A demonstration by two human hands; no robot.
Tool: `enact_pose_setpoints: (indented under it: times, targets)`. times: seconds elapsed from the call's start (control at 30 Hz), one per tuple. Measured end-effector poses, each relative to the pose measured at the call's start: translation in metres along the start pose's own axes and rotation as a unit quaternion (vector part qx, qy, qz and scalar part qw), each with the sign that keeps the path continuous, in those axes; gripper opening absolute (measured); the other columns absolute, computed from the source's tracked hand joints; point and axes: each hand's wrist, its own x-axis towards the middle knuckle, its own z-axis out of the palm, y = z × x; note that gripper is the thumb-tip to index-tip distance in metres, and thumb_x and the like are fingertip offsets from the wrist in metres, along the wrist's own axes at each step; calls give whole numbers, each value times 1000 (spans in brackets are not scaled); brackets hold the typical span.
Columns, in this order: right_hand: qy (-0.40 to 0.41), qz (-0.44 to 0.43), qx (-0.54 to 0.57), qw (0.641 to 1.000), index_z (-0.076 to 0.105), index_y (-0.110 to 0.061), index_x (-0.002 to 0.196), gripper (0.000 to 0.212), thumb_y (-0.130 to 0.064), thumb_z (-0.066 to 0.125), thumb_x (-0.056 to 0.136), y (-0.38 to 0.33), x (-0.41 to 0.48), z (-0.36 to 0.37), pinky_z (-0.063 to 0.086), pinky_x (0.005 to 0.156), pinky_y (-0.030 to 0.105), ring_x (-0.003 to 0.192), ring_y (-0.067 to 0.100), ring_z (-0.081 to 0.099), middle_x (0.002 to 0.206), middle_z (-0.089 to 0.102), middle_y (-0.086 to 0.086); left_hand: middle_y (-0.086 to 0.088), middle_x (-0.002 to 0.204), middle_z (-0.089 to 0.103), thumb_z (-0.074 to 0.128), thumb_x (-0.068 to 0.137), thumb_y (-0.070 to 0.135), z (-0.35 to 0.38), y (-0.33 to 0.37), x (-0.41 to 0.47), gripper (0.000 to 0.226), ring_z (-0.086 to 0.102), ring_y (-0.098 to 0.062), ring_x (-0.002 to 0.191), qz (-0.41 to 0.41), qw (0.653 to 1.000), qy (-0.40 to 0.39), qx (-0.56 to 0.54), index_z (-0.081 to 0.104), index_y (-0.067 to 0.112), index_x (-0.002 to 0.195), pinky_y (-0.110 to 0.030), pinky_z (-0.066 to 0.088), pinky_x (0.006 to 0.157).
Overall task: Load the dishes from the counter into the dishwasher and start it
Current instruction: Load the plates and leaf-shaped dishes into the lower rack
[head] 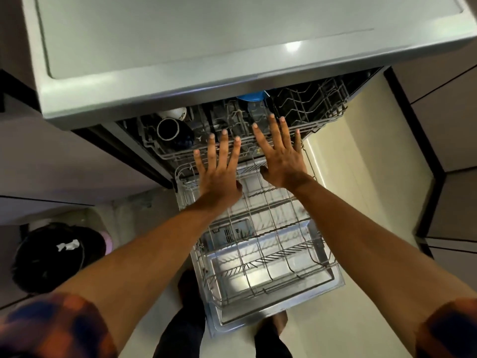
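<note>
Both hands are open and flat, with all the fingers straight and spread wide, and they hold nothing. The left hand and the right hand are side by side, close but not touching. Their fingertips lie over the front edge of the top rack of the dishwasher. I cannot tell if they press on the wire or float just above it. Just past the left hand's fingers, and a bit to its left, a dark mug lies on its side in the top rack, with its round mouth facing up at us. A white cup sits right behind the mug. Past the right hand's fingertips, far back in the same rack, a blue bowl peeks out from under the grey top of the machine. Under both wrists and arms is the bottom rack, which sticks out over the open door. Well off to the left of the left arm, a black bin stands on the floor with a white scrap inside it. Near the left elbow there is a checked sleeve in orange and dark blue.
</note>
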Motion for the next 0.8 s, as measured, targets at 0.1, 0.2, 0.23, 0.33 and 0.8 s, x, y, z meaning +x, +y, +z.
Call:
enact_pose_setpoints:
  times: [0.1,0.2,0.23,0.33,0.8]
  targets:
    - [3,-8,4,1000,-17,-39,156,121,-26,74,78,3,11,-6,3,120,66,152,34,-21,166,-23,11,-6,164,-27,76,76,32,-1,-4,11,124,-27,-32,149,9,1000,14,-3,-17,27,157,-63,-17,113]
    - [-12,5,6,1000,-20,-40,155,122,-27,75,79,-1,32,-17,0,120,66,151,33,-24,165,-27,10,-4,161,-33,75,77,35,-11,-8,29,125,-27,-32,149,-1,1000,20,1,-21,28,156,-62,-19,112]
    - [-16,11,6,1000,-22,-40,154,123,-28,75,79,-3,39,-20,0,121,65,151,33,-26,164,-28,10,-4,160,-34,75,77,34,-13,-10,35,126,-28,-32,148,-4,1000,19,0,-23,29,155,-62,-19,112]
    - [-14,19,10,1000,-24,-40,154,124,-28,75,80,-3,47,-20,-1,121,64,151,33,-25,165,-27,11,-5,161,-34,76,75,31,-15,-12,43,128,-30,-32,147,-3,1000,18,-4,-24,28,154,-63,-21,111]
    - [-30,19,24,999,-21,-40,155,122,-30,76,81,-3,52,-22,-2,120,66,150,33,-27,165,-27,9,-7,161,-33,78,75,33,-14,-13,46,128,-29,-34,148,10,1000,16,-18,-22,27,155,-64,-19,111]
